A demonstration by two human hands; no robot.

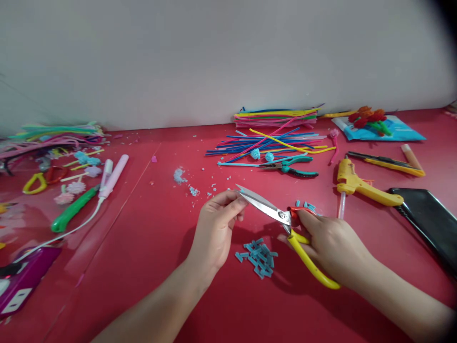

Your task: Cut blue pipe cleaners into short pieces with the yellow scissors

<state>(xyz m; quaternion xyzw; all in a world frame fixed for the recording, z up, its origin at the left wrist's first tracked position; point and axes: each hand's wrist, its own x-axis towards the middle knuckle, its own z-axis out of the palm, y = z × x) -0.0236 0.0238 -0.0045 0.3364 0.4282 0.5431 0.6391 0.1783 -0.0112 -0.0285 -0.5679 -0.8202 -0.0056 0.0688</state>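
Observation:
My right hand (332, 240) grips a pair of scissors (266, 206) with one red and one yellow handle, its blades pointing left. At the blade tips, my left hand (216, 226) is closed in a pinch. A hint of light blue shows between its thumb and forefinger, mostly hidden by the fingers. Below the scissors lies a pile of short light-blue cut pieces (260, 257), and a few similar pieces (305, 206) rest behind my right hand. Blue fluffy trimmings (179, 175) are scattered beyond my left hand.
Pliers (285, 166) lie before loose pipe cleaners (274, 143) and two small blue pompoms. To the right are a yellow glue gun (364, 186), a cutter knife (387, 162) and a black phone (426, 214). A pink corded tool (116, 176) and a green-handled tool (73, 209) lie left.

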